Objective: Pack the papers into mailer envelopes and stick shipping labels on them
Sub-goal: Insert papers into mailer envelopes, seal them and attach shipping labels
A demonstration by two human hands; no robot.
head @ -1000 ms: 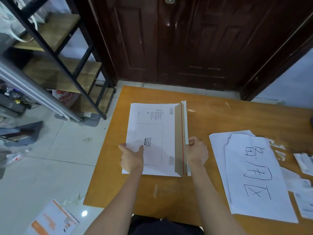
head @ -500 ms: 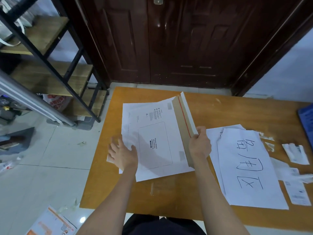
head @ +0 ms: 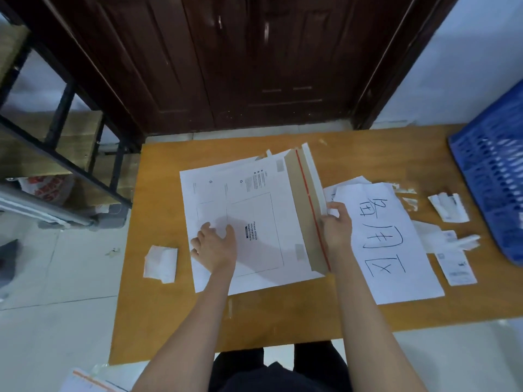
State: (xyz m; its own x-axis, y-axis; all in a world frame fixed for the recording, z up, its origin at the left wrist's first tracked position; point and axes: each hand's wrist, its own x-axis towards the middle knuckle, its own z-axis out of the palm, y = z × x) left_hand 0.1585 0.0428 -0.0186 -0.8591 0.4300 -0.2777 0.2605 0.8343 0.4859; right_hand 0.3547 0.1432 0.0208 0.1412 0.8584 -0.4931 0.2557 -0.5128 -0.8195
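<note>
One head view: the white cardboard mailer envelope (head: 254,222) lies flat on the orange wooden table (head: 368,154), pinned by the spread, flat left hand (head: 216,247), presumably against sliding. Its brown flap with red tear strip (head: 307,207) is pinched upright by the right hand (head: 336,224), likely keeping the mouth open; the handwritten white sheet (head: 390,241) waits just beside.

We see soft, even, slightly cool indoor light on the wooden table (head: 283,321), with no hard glare. Our left hand (head: 215,247) throws a faint grey shadow onto the white mailer envelope (head: 254,216) just right of it. Behind the table the dark door (head: 254,66) stays dim, with small pale highlights smeared by motion blur. Left of the table the black shelf frame (head: 65,108) blurs and bows, as does the blue crate (head: 492,171) at the right.
</note>
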